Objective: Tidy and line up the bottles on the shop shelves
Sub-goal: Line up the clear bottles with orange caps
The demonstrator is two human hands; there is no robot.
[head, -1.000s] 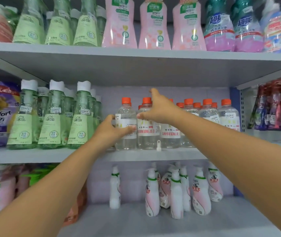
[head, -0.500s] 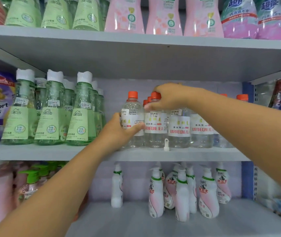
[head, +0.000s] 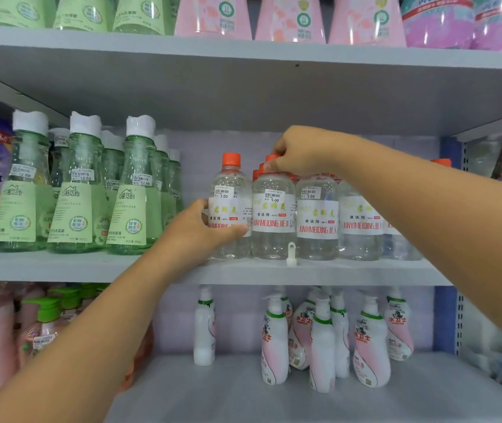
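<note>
The left hand (head: pixel 200 230) grips the end clear bottle (head: pixel 229 209) on the middle shelf (head: pixel 60 265); the right hand (head: pixel 301 152) pinches its neighbour's orange cap (head: pixel 271 157). Front-row straightening looks underway; next, probably nudging both flush with the edge. Behind stand green bottles (head: pixel 75 193), under a grey upper shelf (head: pixel 243 87).

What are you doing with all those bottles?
A person is tidying a shop shelf. Their left hand holds the first clear bottle with an orange cap around its middle. Their right hand grips the top of the next clear bottle beside it. The clear bottles stand in a row at the front of the middle shelf, next to the green bottles.
</note>
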